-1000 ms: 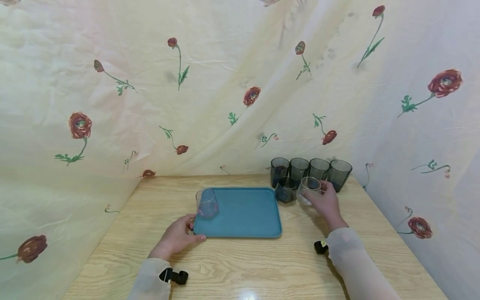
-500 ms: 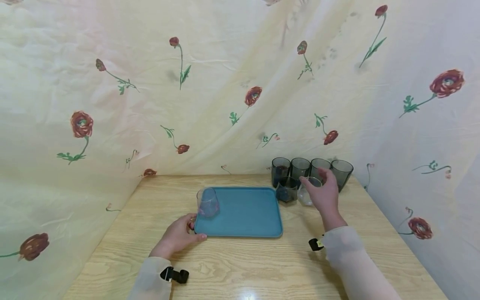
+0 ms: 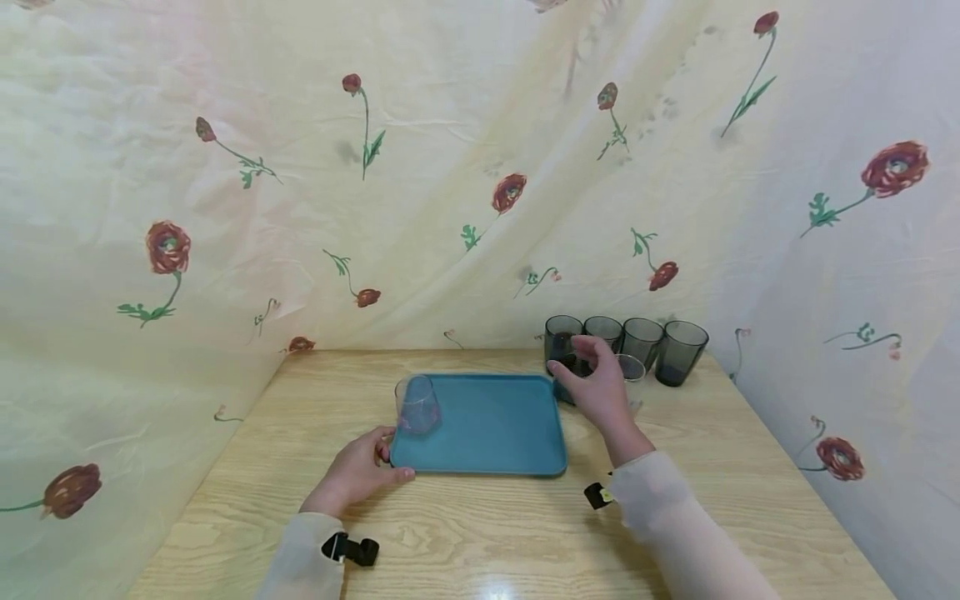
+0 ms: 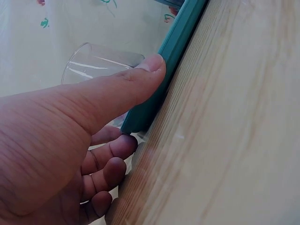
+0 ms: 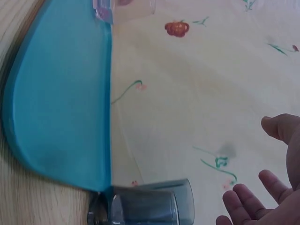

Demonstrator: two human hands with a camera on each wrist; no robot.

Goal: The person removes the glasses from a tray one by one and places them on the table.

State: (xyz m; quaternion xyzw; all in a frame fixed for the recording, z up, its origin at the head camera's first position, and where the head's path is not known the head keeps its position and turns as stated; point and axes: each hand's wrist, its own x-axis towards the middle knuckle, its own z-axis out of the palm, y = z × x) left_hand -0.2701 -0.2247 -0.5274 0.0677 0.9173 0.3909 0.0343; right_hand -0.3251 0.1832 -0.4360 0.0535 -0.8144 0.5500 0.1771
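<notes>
My left hand (image 3: 356, 473) grips the near-left corner of a blue tray (image 3: 487, 429). In the left wrist view its thumb (image 4: 140, 77) lies along the rim, with the fingers bent around the corner. A clear glass (image 3: 417, 406) stands upright on the tray's left end. Nothing is in my right hand (image 3: 600, 392), raised with thumb and fingers spread before a short dark glass (image 3: 564, 394). That glass is mostly hidden behind the hand. Just right of it stands a second clear glass (image 3: 632, 367), its lower part covered by the hand.
Several tall smoked glasses (image 3: 681, 354) stand in a row at the back right, close to the flowered cloth (image 3: 450, 167) behind the table. The wooden table (image 3: 480, 529) extends in front of the tray and to both sides.
My right hand has let go of the right-hand clear glass, lifted, and moved left to the short dark glass. The left hand keeps its grip on the tray corner.
</notes>
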